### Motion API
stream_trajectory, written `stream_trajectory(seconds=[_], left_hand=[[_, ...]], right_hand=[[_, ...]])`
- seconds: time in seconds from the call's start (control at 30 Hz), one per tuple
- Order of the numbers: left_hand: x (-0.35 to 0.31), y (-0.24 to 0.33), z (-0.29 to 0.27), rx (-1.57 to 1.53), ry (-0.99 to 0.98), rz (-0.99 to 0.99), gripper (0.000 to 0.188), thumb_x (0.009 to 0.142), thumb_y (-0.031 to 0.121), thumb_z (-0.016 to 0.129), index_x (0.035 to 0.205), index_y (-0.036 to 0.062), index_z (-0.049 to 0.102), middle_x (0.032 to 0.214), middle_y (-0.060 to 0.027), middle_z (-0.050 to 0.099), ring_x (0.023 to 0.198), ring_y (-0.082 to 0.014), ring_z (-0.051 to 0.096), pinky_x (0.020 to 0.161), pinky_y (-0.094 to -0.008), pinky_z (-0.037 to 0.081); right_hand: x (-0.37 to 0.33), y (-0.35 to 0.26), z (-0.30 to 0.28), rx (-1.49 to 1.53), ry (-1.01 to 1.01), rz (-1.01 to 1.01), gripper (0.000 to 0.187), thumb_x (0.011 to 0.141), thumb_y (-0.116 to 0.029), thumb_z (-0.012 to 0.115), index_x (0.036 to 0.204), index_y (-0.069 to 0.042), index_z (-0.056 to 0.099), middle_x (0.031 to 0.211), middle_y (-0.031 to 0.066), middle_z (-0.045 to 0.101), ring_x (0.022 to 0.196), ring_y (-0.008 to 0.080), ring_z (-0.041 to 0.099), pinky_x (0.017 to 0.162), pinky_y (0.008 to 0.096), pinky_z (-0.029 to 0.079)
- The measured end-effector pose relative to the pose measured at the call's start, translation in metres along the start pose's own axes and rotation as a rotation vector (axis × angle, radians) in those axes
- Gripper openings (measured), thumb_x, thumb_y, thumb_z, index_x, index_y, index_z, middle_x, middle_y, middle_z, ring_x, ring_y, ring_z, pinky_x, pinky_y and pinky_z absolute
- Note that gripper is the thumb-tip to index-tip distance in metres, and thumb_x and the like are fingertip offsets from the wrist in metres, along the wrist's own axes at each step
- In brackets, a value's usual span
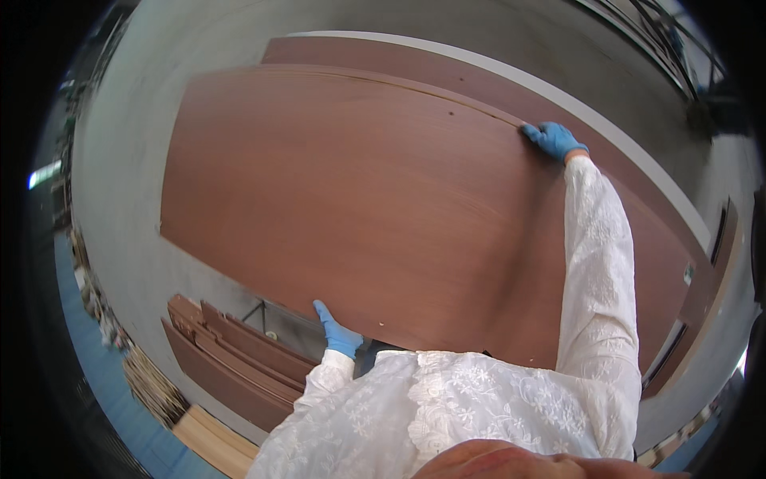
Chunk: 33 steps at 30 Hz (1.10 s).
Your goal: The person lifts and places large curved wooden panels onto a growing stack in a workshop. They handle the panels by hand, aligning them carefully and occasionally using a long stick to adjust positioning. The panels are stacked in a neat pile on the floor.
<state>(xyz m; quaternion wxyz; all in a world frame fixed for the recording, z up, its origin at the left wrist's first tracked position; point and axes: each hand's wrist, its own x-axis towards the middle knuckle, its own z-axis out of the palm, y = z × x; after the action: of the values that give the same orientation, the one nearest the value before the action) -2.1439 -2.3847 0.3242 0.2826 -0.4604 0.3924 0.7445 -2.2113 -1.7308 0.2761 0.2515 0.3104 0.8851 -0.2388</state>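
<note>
A large reddish-brown board (pixel 343 191) stretches across the view in front of me, with a smooth face and a few small dark holes or marks. My left hand (pixel 341 335), in a blue glove, grips its near edge. The thumb lies on top there, and the other fingers are hidden below. At the far edge, my gloved right hand (pixel 556 140) is closed over the board's rim with my arm stretched out across it. Another brown board (pixel 383 57) shows beneath and beyond the first one.
Several brown profiled strips or panels (pixel 231 351) are stacked at the lower left. Beyond them lie light wood pieces (pixel 214 441) and a pile of thin slats (pixel 152 387) by a blue floor (pixel 104 375). A metal frame (pixel 670 48) stands at the far right.
</note>
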Motion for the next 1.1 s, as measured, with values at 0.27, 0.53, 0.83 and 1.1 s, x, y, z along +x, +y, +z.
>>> stream_trajectory(seconds=[0.27, 0.53, 0.83, 1.1], left_hand=[[0.0, 0.009, -0.046, -0.129, 0.139, -0.043, 0.068, 0.081, 0.043, 0.077, 0.135, 0.01, 0.051, 0.141, -0.0078, 0.052, 0.128, -0.0319, 0.048, 0.11, -0.0515, 0.037], [-0.02, 0.017, -0.091, -0.294, 0.198, 0.068, 0.063, 0.079, 0.037, 0.081, 0.13, 0.0104, 0.056, 0.136, -0.008, 0.057, 0.125, -0.0321, 0.052, 0.107, -0.052, 0.041], [-0.032, -0.017, -0.121, -0.503, 0.213, 0.168, 0.071, 0.078, 0.038, 0.082, 0.135, 0.0108, 0.051, 0.142, -0.007, 0.052, 0.131, -0.0316, 0.046, 0.11, -0.0504, 0.038], [-0.057, -0.035, -0.18, -0.7, -0.067, 0.241, 0.067, 0.084, 0.039, 0.076, 0.139, 0.0132, 0.047, 0.144, -0.0072, 0.049, 0.131, -0.0317, 0.045, 0.11, -0.051, 0.038]], right_hand=[[-0.006, -0.039, 0.032, -0.061, 0.121, -0.074, 0.077, 0.09, -0.069, 0.04, 0.1, 0.001, 0.07, 0.108, 0.0292, 0.065, 0.108, 0.0432, 0.06, 0.093, 0.0478, 0.046], [0.01, -0.119, 0.034, -0.214, 0.003, -0.191, 0.087, 0.091, -0.074, 0.03, 0.114, 0.003, 0.066, 0.122, 0.0311, 0.059, 0.121, 0.0435, 0.054, 0.103, 0.0465, 0.041], [0.051, -0.205, 0.028, -0.281, 0.067, -0.443, 0.087, 0.092, -0.073, 0.031, 0.105, 0.005, 0.068, 0.11, 0.0309, 0.064, 0.113, 0.0467, 0.056, 0.098, 0.0486, 0.043], [0.054, -0.324, 0.066, -0.377, 0.067, -0.672, 0.084, 0.092, -0.073, 0.031, 0.106, 0.001, 0.068, 0.107, 0.0289, 0.066, 0.109, 0.0457, 0.059, 0.095, 0.0481, 0.044]])
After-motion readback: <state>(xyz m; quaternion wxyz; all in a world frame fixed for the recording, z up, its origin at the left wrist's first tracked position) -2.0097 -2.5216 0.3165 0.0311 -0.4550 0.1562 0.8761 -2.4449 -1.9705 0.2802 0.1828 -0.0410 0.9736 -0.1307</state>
